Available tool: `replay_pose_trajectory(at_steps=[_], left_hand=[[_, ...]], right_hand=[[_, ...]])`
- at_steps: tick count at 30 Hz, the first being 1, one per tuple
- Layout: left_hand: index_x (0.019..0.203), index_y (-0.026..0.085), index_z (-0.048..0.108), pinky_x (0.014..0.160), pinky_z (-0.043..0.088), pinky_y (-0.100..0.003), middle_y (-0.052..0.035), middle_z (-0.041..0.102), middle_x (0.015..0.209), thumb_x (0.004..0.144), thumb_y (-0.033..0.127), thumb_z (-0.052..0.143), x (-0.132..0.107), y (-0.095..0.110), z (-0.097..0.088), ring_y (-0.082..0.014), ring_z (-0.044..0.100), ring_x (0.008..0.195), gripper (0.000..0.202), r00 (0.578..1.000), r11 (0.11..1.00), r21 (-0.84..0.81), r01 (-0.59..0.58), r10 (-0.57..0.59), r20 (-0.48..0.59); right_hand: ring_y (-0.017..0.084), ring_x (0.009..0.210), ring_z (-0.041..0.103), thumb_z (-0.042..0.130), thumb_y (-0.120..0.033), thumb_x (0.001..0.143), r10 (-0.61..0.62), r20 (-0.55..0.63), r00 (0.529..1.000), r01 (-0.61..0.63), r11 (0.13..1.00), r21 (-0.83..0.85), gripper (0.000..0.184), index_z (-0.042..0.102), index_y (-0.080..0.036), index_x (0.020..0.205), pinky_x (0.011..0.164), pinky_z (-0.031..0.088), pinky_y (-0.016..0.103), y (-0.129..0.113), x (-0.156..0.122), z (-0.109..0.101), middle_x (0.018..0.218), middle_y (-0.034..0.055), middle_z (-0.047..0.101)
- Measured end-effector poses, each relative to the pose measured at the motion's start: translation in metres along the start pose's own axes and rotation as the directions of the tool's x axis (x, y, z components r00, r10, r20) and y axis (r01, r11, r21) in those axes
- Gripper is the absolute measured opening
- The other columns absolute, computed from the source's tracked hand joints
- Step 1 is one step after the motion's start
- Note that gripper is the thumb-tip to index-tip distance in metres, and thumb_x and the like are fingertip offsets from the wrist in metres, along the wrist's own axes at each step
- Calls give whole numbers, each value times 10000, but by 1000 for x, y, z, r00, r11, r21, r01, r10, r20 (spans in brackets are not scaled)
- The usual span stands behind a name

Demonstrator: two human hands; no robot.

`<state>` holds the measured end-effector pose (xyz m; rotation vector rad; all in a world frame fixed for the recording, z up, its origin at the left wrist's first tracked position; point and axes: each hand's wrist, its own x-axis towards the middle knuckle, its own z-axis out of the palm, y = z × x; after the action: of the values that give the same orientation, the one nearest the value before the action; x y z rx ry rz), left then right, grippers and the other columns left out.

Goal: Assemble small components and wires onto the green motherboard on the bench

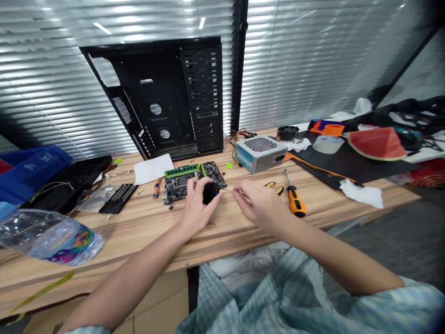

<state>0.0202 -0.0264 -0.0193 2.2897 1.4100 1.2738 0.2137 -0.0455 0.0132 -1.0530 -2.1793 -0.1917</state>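
My left hand [195,204] is closed around a small black part [209,192], its fingers curled over the top and the thumb below; the part's kind is not clear. A thin, wire-like strand [225,189] runs from that part to my right hand [259,202], which pinches its end between thumb and fingertips. Just behind my left hand lies a motherboard [172,191], with a green memory module [181,170] along its far edge. An orange-handled screwdriver [295,202] and a pair of yellow-and-black handles [275,187] lie right of my right hand.
A black computer case [163,93] stands at the back, near a power supply [260,150]. Leftward are a water bottle [52,234], a bit set [118,198], white paper [153,169] and a blue bin [34,171]. A black mat [361,167] bears a watermelon-slice-shaped object [377,143].
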Motion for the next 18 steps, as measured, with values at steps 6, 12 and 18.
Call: replay_pose_trajectory(at_steps=[6,12,18], left_hand=[[1154,251,415,961,353,-349,-66,372,1087,840,355,551,0,-1,0,-197,414,1065,358,1000,1000,1,-1,1,7],[1158,251,423,963,356,-365,-69,367,1091,836,360,551,0,-1,1,-206,416,1064,364,1000,1000,11,0,0,8],[1158,239,425,988,339,-384,-82,349,1132,843,379,540,-3,-1,2,-219,394,1110,363,1000,999,46,-3,4,-9]], right_hand=[[166,665,565,374,-226,943,8,-1,1000,-8,1000,10,181,528,-162,872,564,355,246,-1,0,0,755,53,600],[173,703,577,354,-241,959,23,18,1000,-22,999,-45,207,531,-161,888,559,350,245,-5,0,1,775,62,607],[172,666,566,322,-199,966,2,50,999,6,985,-173,236,519,-158,842,551,338,257,-14,-4,6,745,67,583]])
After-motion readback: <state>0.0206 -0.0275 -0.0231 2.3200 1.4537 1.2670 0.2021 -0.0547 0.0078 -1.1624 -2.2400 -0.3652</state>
